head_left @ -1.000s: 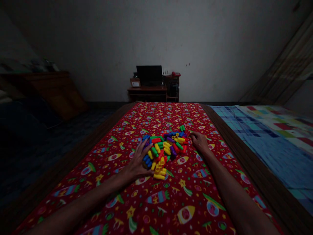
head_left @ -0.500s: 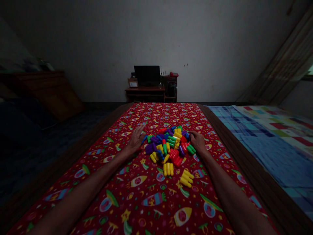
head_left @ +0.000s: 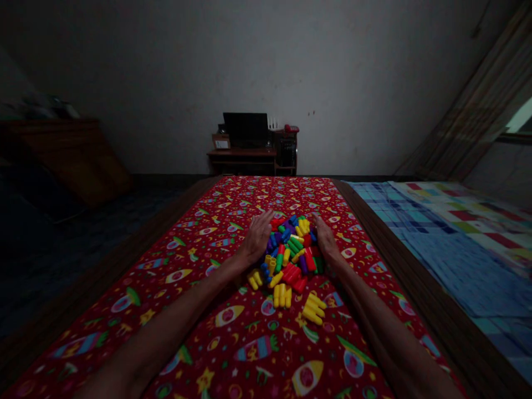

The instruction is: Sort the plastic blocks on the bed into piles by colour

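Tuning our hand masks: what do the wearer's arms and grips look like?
Left grip and right grip: human hands, no gloves. Left forearm and right forearm: slim, bare where visible; no sleeves, watches, bracelets or cables show. Too dim to rule out rings.

Inspector: Left arm [head_left: 178, 318], as found?
Clerk: Bare along its visible length, lean, tapering to a slim wrist [head_left: 241, 260]. Left hand [head_left: 257, 237] also bare.
Inspector: And the right arm [head_left: 386, 321]?
Clerk: Bare likewise, lean, broader further up. Right hand [head_left: 326, 241] bare; finer detail on both too dim to record.
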`<move>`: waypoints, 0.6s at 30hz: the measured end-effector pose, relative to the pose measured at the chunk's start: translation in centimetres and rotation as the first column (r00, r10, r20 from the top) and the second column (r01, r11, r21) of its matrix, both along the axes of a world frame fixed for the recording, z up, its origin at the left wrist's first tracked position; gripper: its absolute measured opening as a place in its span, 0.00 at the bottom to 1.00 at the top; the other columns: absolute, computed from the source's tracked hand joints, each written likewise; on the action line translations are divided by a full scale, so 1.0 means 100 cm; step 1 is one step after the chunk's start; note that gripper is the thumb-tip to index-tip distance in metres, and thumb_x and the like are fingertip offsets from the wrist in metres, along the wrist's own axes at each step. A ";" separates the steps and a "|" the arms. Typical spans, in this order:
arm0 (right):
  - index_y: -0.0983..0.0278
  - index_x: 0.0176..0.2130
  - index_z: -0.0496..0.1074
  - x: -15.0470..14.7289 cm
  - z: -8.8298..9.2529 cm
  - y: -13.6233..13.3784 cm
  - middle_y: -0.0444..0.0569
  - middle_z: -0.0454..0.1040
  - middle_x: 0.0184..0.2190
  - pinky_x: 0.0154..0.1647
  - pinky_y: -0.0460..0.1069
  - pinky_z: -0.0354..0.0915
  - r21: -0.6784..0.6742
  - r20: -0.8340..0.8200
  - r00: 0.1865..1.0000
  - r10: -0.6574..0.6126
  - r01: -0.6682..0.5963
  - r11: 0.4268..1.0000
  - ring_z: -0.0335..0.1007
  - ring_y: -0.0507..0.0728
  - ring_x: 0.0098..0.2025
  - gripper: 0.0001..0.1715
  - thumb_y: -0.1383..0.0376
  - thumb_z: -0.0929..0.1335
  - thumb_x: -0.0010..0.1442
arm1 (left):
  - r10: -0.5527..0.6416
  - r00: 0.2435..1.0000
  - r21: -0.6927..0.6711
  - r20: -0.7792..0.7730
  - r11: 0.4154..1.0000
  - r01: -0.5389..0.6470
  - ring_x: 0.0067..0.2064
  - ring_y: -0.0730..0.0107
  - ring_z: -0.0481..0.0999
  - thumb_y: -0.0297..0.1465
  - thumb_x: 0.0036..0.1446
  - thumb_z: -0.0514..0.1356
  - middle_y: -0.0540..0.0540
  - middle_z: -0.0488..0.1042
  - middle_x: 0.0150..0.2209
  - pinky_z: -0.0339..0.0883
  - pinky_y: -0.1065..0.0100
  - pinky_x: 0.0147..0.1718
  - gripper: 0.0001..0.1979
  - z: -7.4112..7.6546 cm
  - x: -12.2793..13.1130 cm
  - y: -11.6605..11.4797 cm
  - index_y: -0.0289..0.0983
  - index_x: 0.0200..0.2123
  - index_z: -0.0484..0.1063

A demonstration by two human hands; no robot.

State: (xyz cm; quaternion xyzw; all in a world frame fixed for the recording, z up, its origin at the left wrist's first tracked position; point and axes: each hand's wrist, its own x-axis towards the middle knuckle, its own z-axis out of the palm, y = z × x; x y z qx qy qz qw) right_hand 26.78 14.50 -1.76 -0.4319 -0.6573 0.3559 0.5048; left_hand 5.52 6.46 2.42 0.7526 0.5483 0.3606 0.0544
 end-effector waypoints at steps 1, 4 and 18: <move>0.60 0.54 0.70 0.004 -0.002 0.003 0.52 0.71 0.56 0.64 0.58 0.55 -0.015 -0.023 1.000 -0.010 0.009 1.000 0.61 0.59 0.62 0.37 0.42 0.53 0.63 | -0.073 0.993 0.055 -0.092 0.995 0.079 0.67 0.60 0.54 0.36 0.67 0.36 0.41 0.61 0.65 0.41 0.50 0.66 0.27 0.006 0.009 -0.014 0.37 0.64 0.58; 0.63 0.54 0.70 0.012 -0.010 0.012 0.55 0.71 0.56 0.61 0.58 0.60 -0.069 -0.068 0.998 -0.016 0.012 0.998 0.65 0.60 0.59 0.38 0.42 0.53 0.63 | -0.389 0.811 0.060 -0.438 0.887 0.458 0.67 0.61 0.55 0.38 0.67 0.45 0.48 0.61 0.65 0.45 0.52 0.66 0.23 0.016 0.047 -0.063 0.44 0.62 0.60; 0.64 0.43 0.76 0.010 0.001 -0.008 0.49 0.78 0.40 0.45 0.50 0.67 -0.027 0.028 1.000 -0.002 0.003 1.000 0.73 0.57 0.43 0.29 0.50 0.56 0.63 | -0.271 0.639 0.075 -0.720 0.885 0.459 0.61 0.57 0.64 0.41 0.63 0.55 0.45 0.73 0.54 0.42 0.49 0.65 0.16 -0.011 0.038 -0.050 0.41 0.50 0.71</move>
